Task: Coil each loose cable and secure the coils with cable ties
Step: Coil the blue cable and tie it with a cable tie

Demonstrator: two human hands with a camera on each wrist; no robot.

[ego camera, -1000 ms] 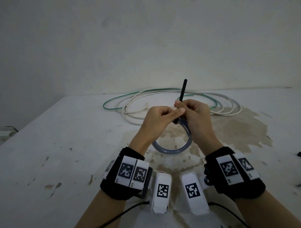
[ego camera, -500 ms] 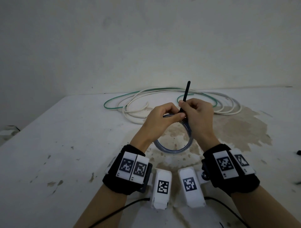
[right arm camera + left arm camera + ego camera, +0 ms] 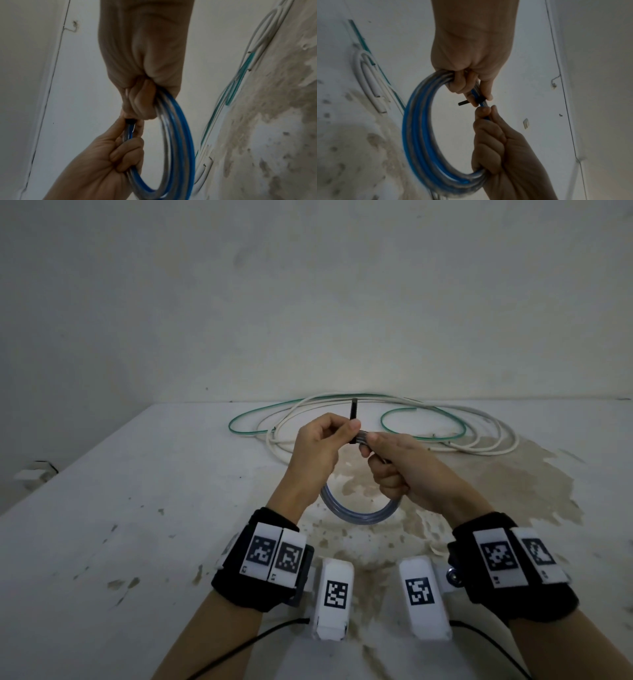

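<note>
A coil of blue and clear cable [image 3: 359, 517] hangs between my hands above the table. My left hand [image 3: 337, 436] grips the coil's top, thumb and finger pinching the black cable tie [image 3: 353, 412] wrapped round it. The tie's tail sticks up above that hand. My right hand [image 3: 380, 455] grips the coil just right of the tie. The left wrist view shows the tie band [image 3: 479, 100] round the coil [image 3: 418, 135] and its short tail pointing left. In the right wrist view my right hand [image 3: 142, 102] is fisted on the coil [image 3: 178, 135], close to the tie [image 3: 129, 120].
Loose white cable [image 3: 496, 446] and green cable [image 3: 424, 412] lie in wide loops at the back of the white table [image 3: 137, 508]. A brown stain [image 3: 513, 491] spreads under and right of my hands. A wall stands just behind the table.
My right hand has let go of the tie's tail and dropped onto the coil. The left hand now pinches the tie. Less of the tail shows above my hands.
</note>
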